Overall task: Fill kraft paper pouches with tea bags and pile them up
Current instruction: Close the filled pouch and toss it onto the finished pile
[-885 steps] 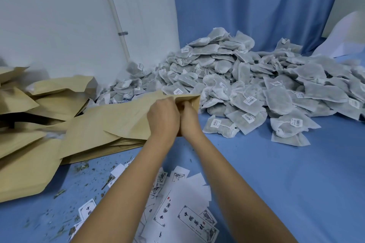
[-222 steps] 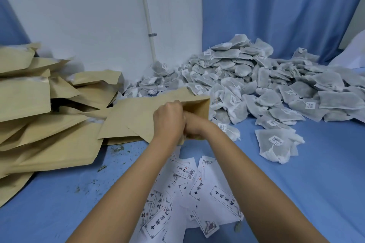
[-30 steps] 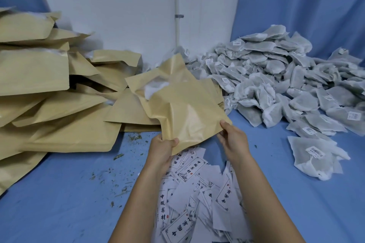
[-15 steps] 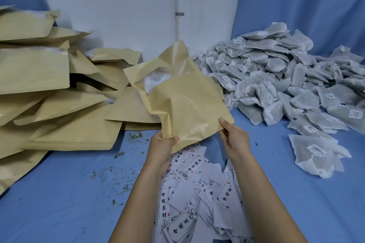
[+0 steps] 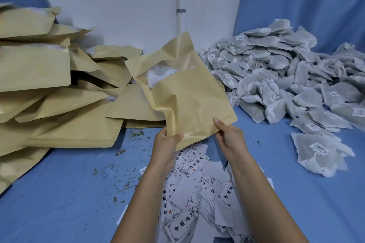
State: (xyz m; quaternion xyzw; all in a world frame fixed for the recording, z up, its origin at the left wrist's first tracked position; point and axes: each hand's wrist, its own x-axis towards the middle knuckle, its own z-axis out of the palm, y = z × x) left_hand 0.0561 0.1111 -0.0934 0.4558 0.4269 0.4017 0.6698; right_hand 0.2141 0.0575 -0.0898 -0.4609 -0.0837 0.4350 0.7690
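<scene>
Between the pouch pile (image 5: 39, 89) and tea-bag heap (image 5: 286, 77), a filled kraft pouch (image 5: 189, 100) was held aloft. It looked light and crumply, probably best gripped at its bottom corners, where left hand (image 5: 167, 144) and right hand (image 5: 229, 136) each pinched it.

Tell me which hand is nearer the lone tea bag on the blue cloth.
Right. The right hand pinches the held pouch left of the lone tea bag; the left hand grips the pouch farther left.
</scene>
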